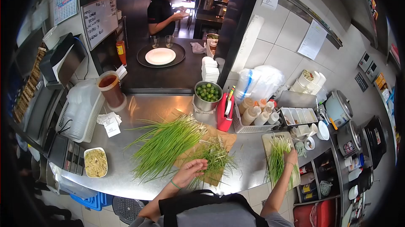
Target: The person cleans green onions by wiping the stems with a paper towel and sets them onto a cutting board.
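Note:
A large heap of green onions [168, 142] lies on brown paper on the steel counter. Beside it, nearer to me, is a smaller, messier pile of thin green onion pieces [215, 155]. My left hand [190, 173], a green band at its wrist, is over the near edge of that pile; its fingers are loosely bent and apart, and I see nothing held in them. To the right, a bundle of green onions [278, 153] rests on a cutting board [294, 179]. My right hand [290, 157] is closed at the bundle's right side, near the white ends.
Limes fill a metal pot [207, 93] behind the onions. A red tape dispenser [225, 111] and a basket of squeeze bottles [253, 115] stand beside it. At left are a food tub [96, 162] and a sauce container [112, 90]. Another person [164, 12] stands beyond the pass-through.

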A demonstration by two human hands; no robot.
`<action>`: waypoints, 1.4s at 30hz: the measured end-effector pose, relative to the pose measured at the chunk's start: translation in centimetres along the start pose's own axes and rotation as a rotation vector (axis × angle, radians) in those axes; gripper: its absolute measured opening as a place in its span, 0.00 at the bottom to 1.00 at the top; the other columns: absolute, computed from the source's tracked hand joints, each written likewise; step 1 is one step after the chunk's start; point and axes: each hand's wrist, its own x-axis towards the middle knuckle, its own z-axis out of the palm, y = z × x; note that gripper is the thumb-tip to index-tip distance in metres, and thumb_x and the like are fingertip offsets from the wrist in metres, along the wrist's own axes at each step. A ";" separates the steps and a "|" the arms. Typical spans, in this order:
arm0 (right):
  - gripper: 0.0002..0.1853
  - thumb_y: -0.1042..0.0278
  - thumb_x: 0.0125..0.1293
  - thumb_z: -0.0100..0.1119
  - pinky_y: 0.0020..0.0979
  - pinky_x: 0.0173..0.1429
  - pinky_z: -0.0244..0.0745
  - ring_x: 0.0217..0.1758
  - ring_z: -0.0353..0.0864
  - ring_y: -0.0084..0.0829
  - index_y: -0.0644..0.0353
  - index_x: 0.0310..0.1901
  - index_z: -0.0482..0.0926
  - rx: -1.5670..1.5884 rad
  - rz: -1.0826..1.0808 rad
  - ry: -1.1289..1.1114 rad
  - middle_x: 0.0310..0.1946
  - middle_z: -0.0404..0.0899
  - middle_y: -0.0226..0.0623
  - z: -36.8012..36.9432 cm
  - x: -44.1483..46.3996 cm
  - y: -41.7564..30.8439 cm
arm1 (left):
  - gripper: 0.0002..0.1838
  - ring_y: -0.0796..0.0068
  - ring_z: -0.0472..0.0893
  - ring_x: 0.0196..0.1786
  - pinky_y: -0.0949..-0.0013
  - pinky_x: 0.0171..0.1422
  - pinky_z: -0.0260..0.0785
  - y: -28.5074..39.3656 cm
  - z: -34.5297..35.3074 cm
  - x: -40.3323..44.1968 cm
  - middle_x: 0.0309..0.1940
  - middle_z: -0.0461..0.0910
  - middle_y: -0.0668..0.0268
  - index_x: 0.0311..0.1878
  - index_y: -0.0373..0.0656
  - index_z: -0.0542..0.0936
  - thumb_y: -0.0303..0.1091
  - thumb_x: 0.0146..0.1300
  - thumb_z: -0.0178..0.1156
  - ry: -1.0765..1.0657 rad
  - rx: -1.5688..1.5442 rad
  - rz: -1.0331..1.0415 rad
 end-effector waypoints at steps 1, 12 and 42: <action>0.23 0.59 0.48 0.65 0.43 0.43 0.72 0.41 0.76 0.47 0.60 0.45 0.74 0.040 -0.064 0.068 0.34 0.77 0.44 -0.9 -0.7 -1.3 | 0.17 0.78 0.71 0.52 0.73 0.54 0.64 0.1 0.2 0.2 0.50 0.72 0.66 0.56 0.41 0.68 0.33 0.65 0.50 -0.012 0.113 -0.005; 0.12 0.71 0.62 0.53 0.18 0.39 0.68 0.34 0.72 0.16 0.64 0.47 0.75 1.385 -0.292 -0.657 0.33 0.77 0.28 -2.2 -16.1 -21.2 | 0.12 0.86 0.75 0.31 0.82 0.34 0.67 -3.0 3.2 7.4 0.34 0.78 0.67 0.45 0.37 0.74 0.31 0.60 0.57 0.038 0.319 0.161; 0.14 0.72 0.63 0.53 0.18 0.40 0.68 0.35 0.73 0.15 0.69 0.49 0.72 1.542 0.028 -0.836 0.36 0.79 0.31 -3.5 -17.7 -15.8 | 0.05 0.60 0.76 0.41 0.58 0.43 0.70 -0.5 -9.5 13.8 0.33 0.78 0.60 0.27 0.42 0.80 0.30 0.49 0.56 0.742 1.804 0.280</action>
